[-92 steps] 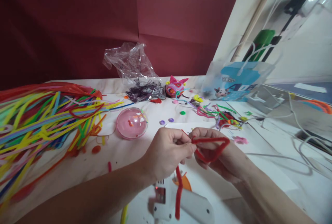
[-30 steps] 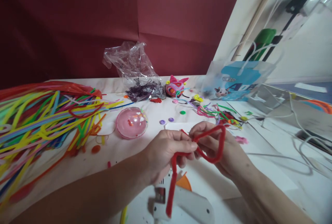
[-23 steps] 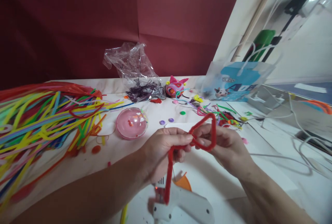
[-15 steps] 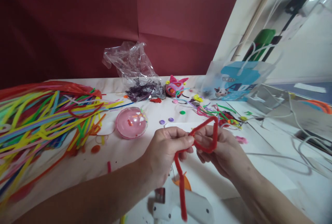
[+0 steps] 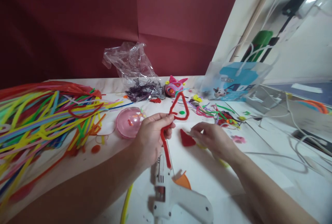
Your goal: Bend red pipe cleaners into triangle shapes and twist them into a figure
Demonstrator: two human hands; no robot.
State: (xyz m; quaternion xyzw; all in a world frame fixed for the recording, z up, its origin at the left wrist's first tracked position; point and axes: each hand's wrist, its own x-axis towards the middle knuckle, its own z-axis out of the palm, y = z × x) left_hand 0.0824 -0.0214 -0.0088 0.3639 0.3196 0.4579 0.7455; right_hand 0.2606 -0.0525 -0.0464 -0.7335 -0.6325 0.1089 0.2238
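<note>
My left hand (image 5: 155, 132) pinches a red pipe cleaner (image 5: 184, 101) where its bent loop closes. The triangular loop points up and away, and its straight tail hangs down toward the glue gun (image 5: 178, 196). My right hand (image 5: 214, 137) is low over the white table, its thumb and fingers drawn together. Whether anything is between those fingertips I cannot make out. Just left of them lies a red fuzzy triangle (image 5: 187, 138). Bits of yellow (image 5: 223, 163) show from under the right hand, mostly hidden.
Loose coloured pipe cleaners (image 5: 52, 113) pile up on the left. A pink transparent bowl (image 5: 127, 123) stands beside them. Behind are a clear plastic bag (image 5: 132, 61), a pink decorated figure (image 5: 174, 86) and a blue-and-white carrier bag (image 5: 236, 80). White cables (image 5: 298, 141) run along the right.
My right hand has let go of the red pipe cleaner and moved down beside the red triangle. My left hand has shifted left with the pipe cleaner, whose loop now points up.
</note>
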